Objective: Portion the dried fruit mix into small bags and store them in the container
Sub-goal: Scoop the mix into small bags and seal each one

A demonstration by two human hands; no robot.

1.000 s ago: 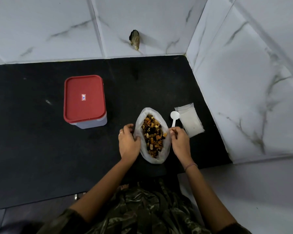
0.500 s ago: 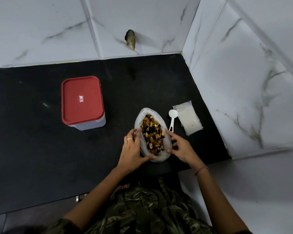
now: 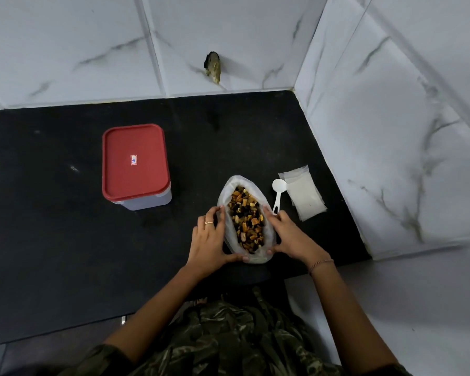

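Step in hand: steadying the open bag of dried fruit mix point(image 3: 227, 191) on the counter point(image 3: 65, 240); portioning appears not yet begun. The left hand point(image 3: 209, 240) and right hand point(image 3: 291, 237) cup the bag between them, fingers close together and curved round the plastic. The next move likely calls for the spoon point(image 3: 278, 194) and the small bags point(image 3: 307, 198), lying just beyond the right hand. The container point(image 3: 136, 166) stands lidded, well to the left.

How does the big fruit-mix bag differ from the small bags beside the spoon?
The big bag stands open and full of dried fruit; the small bags lie flat and look empty. The left hand and right hand cup the big bag; no hand touches the small bags. Both are pale plastic.
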